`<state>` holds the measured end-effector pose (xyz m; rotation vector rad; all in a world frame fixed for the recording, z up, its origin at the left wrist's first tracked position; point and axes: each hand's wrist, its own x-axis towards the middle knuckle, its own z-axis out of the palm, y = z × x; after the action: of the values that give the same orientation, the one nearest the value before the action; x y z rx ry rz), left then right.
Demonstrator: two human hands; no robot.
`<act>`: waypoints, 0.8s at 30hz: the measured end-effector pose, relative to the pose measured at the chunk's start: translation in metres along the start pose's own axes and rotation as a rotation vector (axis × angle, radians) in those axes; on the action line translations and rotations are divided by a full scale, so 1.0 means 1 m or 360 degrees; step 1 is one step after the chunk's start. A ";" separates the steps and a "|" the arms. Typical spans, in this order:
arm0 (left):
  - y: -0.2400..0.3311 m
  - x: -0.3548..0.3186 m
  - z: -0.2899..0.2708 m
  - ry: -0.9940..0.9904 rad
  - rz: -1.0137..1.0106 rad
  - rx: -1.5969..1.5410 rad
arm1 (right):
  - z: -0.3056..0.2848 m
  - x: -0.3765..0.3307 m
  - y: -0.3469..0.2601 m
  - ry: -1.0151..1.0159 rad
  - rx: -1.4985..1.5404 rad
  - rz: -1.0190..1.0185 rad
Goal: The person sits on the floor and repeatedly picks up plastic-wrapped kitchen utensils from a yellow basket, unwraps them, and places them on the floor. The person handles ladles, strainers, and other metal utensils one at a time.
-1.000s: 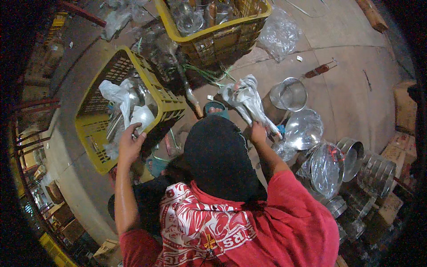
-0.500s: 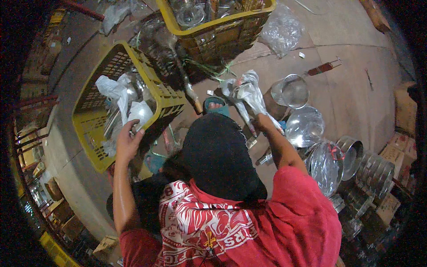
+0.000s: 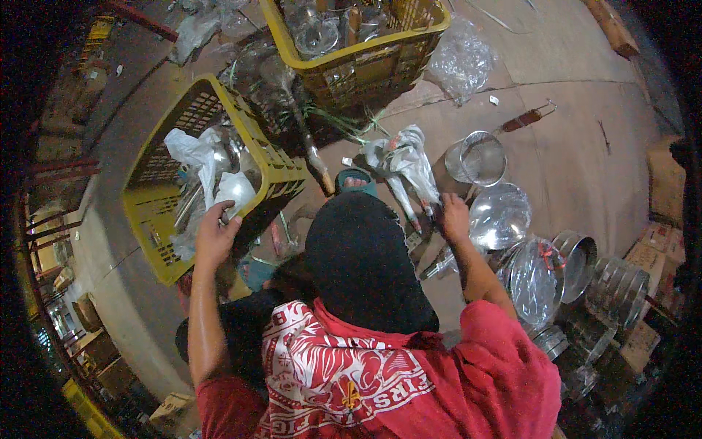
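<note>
My left hand (image 3: 217, 233) reaches over the near rim of a yellow plastic basket (image 3: 278, 167). Its thumb and fingers pinch the edge of a white plastic-wrapped utensil (image 3: 234, 189). More metal utensils in thin plastic lie around it in the basket. On the right, my right hand (image 3: 455, 217) is low over the floor, fingers curled; what they hold, if anything, is hidden. Just left of it lies a bundle in white plastic (image 3: 411, 157), with reddish handle ends pointing toward me. A round metal strainer (image 3: 477, 159) and a shiny metal bowl (image 3: 500, 214) are close by.
A second yellow basket (image 3: 358, 55) with metalware stands at the top. Crumpled clear plastic (image 3: 462, 60) lies beside it. Plastic-wrapped round metalware (image 3: 537, 282) and stacked metal rings (image 3: 618, 289) fill the right. Cardboard boxes (image 3: 662, 249) line the right edge.
My right hand has moved a little right and down from the white plastic bundle, whose handle ends now show more. My left hand stays at the basket.
</note>
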<state>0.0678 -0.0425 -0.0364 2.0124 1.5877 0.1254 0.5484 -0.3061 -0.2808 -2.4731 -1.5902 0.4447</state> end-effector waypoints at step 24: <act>0.002 0.001 -0.001 -0.0036 -0.0046 0.0036 | 0.032 0.018 -0.048 -0.0182 0.0263 0.0707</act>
<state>0.0693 -0.0414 -0.0354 2.0002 1.6102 0.0734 0.5031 -0.2705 -0.2992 -2.7002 -0.9755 0.7553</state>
